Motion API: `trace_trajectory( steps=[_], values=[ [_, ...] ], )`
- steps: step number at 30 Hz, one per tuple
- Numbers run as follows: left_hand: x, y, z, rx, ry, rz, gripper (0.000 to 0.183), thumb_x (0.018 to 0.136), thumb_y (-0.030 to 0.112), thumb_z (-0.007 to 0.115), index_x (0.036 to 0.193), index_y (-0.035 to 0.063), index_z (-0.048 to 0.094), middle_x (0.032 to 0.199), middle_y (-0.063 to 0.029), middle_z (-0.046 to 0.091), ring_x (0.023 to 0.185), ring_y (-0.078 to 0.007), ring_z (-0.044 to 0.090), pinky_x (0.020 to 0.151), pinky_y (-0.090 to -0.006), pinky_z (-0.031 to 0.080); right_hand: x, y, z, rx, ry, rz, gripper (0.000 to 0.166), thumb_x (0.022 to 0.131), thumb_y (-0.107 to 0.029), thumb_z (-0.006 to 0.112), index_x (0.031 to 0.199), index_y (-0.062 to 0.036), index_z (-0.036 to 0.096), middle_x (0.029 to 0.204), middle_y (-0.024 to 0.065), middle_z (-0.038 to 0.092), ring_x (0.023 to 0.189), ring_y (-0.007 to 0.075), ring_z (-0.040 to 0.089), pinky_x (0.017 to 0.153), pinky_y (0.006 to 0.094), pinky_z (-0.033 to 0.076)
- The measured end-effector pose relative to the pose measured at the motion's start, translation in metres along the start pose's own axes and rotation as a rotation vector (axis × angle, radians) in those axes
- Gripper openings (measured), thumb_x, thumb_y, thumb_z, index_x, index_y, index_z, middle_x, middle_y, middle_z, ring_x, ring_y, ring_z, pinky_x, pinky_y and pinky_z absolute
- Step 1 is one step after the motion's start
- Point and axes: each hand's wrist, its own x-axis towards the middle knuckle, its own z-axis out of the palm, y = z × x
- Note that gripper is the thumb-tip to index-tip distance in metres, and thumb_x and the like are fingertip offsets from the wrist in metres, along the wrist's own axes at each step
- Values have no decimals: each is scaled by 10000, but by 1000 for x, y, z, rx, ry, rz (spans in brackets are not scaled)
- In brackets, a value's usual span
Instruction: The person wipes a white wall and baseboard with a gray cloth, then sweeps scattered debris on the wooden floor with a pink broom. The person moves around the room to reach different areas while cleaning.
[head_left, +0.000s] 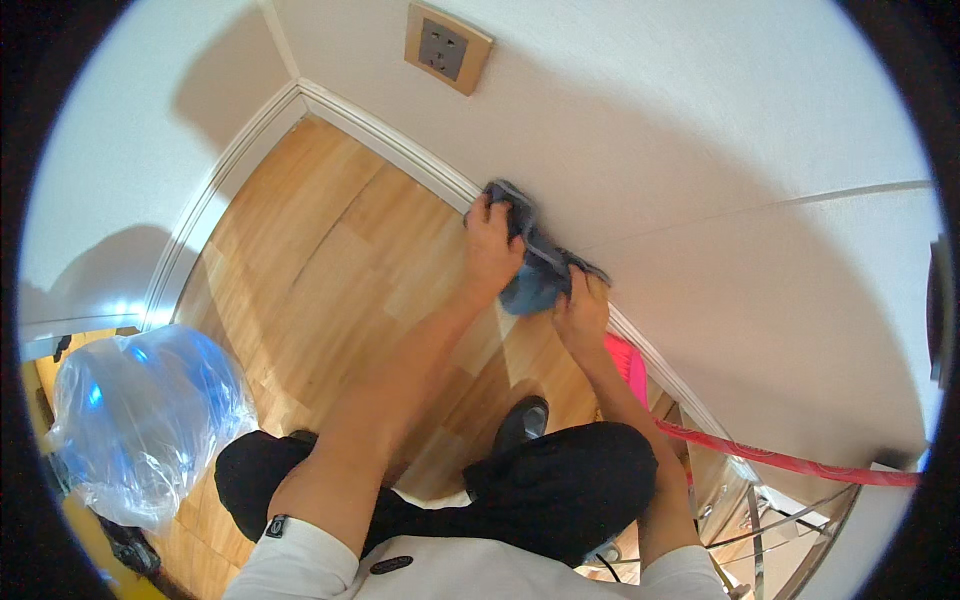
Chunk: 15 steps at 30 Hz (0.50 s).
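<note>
A dark blue-grey cloth is bunched against the white baseboard and the foot of the wall. My left hand grips its upper left end, with fingers pressed over the fabric. At the lower right end, my right hand has hold of the same cloth. The cloth is slightly blurred and hides the stretch of baseboard behind it. Wood-look flooring lies below both hands.
A large plastic-wrapped water bottle stands at the left. Close to my right forearm are a pink bristled broom head and its red handle. A metal-framed rack sits at lower right. On the wall is a socket.
</note>
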Motion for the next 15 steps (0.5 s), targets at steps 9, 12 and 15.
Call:
trace_trajectory(
  steps=[9, 12, 15],
  values=[
    [-6, -25, 14, -217, -32, -327, 571, 723, 204, 690, 1200, -11, 462, 965, -242, 582, 886, -356, 599, 781, -424, 476, -6, -7, -1, 234, -22, 229, 426, 759, -72, 605, 1174, -6, 531, 1087, 229, 541, 1037, 395, 506, 912, 436, 418],
    [-6, 8, 9, -261, -152, -573, 558, 736, 243, 701, 1137, -51, 449, 959, -231, 594, 884, -321, 600, 750, -399, 478, -23, 12, 7, 367, 60, 347, 372, 757, -34, 611, 1123, -3, 553, 1053, 192, 567, 965, 329, 557, 851, 397, 450],
    [-26, -7, 38, -358, -27, -614, 490, 730, 155, 692, 1116, 0, 433, 793, -93, 513, 717, -177, 519, 657, -319, 463, -41, 30, 32, 556, 162, 485, 259, 761, 2, 629, 1014, 18, 579, 1003, 132, 594, 877, 228, 600, 788, 312, 476]
  ],
)
